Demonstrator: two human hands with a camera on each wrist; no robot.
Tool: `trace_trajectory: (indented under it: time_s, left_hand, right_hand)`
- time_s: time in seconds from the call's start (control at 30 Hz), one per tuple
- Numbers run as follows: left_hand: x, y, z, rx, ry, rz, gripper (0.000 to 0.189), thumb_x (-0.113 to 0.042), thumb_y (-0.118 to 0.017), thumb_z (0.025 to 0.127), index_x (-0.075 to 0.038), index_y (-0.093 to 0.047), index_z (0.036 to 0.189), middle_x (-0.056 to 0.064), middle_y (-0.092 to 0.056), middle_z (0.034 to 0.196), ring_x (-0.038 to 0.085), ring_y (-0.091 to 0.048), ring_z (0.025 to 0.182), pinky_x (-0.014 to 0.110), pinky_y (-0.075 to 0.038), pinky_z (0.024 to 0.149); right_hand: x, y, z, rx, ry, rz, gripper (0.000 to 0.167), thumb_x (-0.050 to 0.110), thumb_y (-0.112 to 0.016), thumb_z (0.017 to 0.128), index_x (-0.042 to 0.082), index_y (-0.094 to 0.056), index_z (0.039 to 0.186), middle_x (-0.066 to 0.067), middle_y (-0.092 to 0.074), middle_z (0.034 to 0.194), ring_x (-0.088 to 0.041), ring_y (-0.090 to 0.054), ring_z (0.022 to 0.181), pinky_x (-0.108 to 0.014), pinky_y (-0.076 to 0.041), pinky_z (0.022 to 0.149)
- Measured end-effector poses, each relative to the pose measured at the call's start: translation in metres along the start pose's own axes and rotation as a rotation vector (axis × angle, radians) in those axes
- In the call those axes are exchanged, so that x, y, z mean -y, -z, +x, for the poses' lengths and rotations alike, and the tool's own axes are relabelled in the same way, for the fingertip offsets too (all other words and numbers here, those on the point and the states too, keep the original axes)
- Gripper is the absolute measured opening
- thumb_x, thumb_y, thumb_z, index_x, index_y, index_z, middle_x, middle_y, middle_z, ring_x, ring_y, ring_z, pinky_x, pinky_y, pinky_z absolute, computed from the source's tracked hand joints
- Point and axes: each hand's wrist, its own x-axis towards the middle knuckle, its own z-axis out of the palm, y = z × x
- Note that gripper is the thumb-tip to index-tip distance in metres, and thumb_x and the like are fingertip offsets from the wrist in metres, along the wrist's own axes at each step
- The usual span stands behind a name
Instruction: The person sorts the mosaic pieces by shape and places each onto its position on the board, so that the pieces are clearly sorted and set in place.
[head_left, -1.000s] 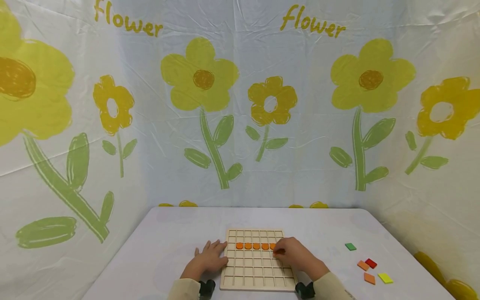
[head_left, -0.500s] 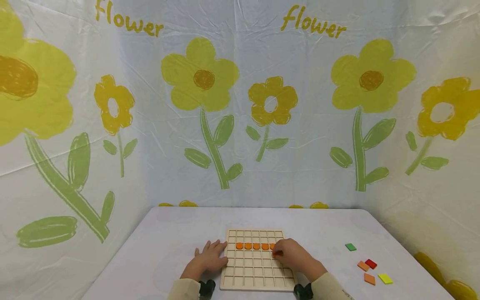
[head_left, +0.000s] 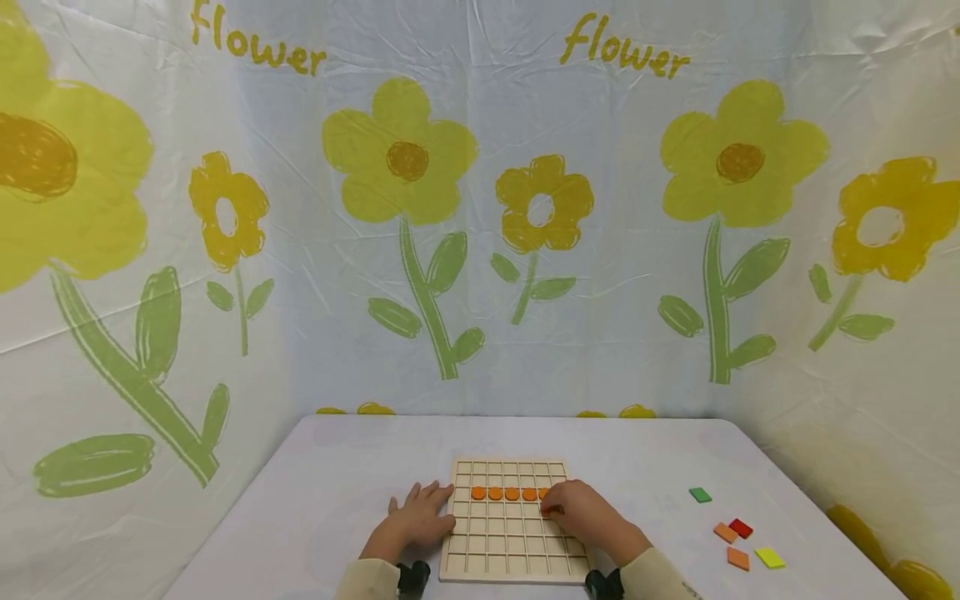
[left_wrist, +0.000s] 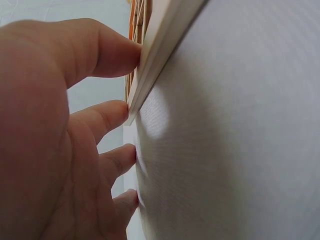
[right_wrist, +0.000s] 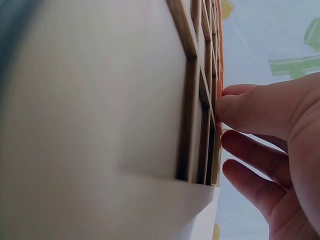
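A wooden grid board [head_left: 491, 567] lies on the table, with a row of round orange pieces [head_left: 512, 494] across its third row of cells. My right hand [head_left: 588, 515] is over the board's right side, thumb and fingertips pinching a small orange-red piece [head_left: 547, 512] just below the row's right end. In the right wrist view that piece [right_wrist: 219, 97] is low at the grid, its shape mostly hidden by the thumb. My left hand [head_left: 417, 515] rests at the board's left edge with fingers spread. Its thumb and one fingertip touch the wooden rim [left_wrist: 155, 60] in the left wrist view.
On the table's right side lie a green tile [head_left: 701, 495], a red tile [head_left: 741, 527], two orange tiles [head_left: 738, 558] and a yellow tile [head_left: 769, 557]. A flower-printed cloth [head_left: 615, 333] hangs behind and at both sides of the white table [head_left: 360, 450].
My right hand has shifted slightly left along the row with the orange-red piece at its fingertips. The left hand and the board have stayed in place.
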Motion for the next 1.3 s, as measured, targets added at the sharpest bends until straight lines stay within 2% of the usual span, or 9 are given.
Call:
trace_trajectory:
  time_s: [0.47,0.7,0.93,1.17,1.3]
  left_hand:
    - [0.002,-0.005,0.006,0.003,0.016,0.005,0.059,-0.037,-0.053,0.086,-0.015,-0.05,0.141,0.014,-0.04,0.152,0.048,-0.022,0.144,0.078,-0.004,0.107]
    - [0.001,-0.005,0.007,-0.002,0.017,0.009,0.06,-0.038,-0.052,0.086,-0.016,-0.05,0.142,0.013,-0.039,0.152,0.047,-0.022,0.144,0.078,-0.005,0.107]
    - [0.003,-0.005,0.006,0.0,0.023,0.013,0.059,-0.037,-0.054,0.086,-0.016,-0.05,0.141,0.014,-0.04,0.151,0.048,-0.022,0.144,0.078,-0.005,0.107]
    - [0.003,-0.004,0.005,-0.005,0.008,-0.004,0.059,-0.036,-0.053,0.087,-0.016,-0.049,0.142,0.014,-0.04,0.152,0.048,-0.022,0.144,0.077,-0.005,0.107]
    - [0.004,-0.004,0.006,-0.002,0.008,-0.005,0.059,-0.036,-0.053,0.087,-0.016,-0.049,0.142,0.015,-0.039,0.152,0.048,-0.022,0.144,0.077,-0.004,0.107]
  right_hand:
    - [-0.001,0.0,-0.001,-0.013,0.018,-0.015,0.009,0.012,-0.071,0.085,0.016,-0.078,0.09,0.007,-0.074,0.09,-0.008,-0.067,0.087,-0.034,-0.054,0.083]
    - [-0.004,0.003,-0.006,0.013,-0.041,0.042,0.01,0.013,-0.069,0.086,0.017,-0.077,0.091,0.008,-0.072,0.092,-0.01,-0.065,0.087,-0.036,-0.054,0.082]
    - [-0.013,0.006,-0.013,0.012,-0.073,0.037,0.01,0.014,-0.068,0.088,0.018,-0.076,0.093,0.01,-0.071,0.093,-0.013,-0.065,0.091,-0.039,-0.053,0.085]
    - [-0.022,0.01,-0.02,0.037,-0.268,0.093,0.016,0.007,-0.067,0.086,0.016,-0.075,0.097,0.004,-0.07,0.103,-0.026,-0.062,0.109,-0.052,-0.048,0.098]
    - [-0.028,0.013,-0.024,0.038,-0.351,0.104,0.016,0.009,-0.068,0.086,0.018,-0.074,0.097,0.004,-0.068,0.105,-0.027,-0.061,0.11,-0.054,-0.046,0.099]
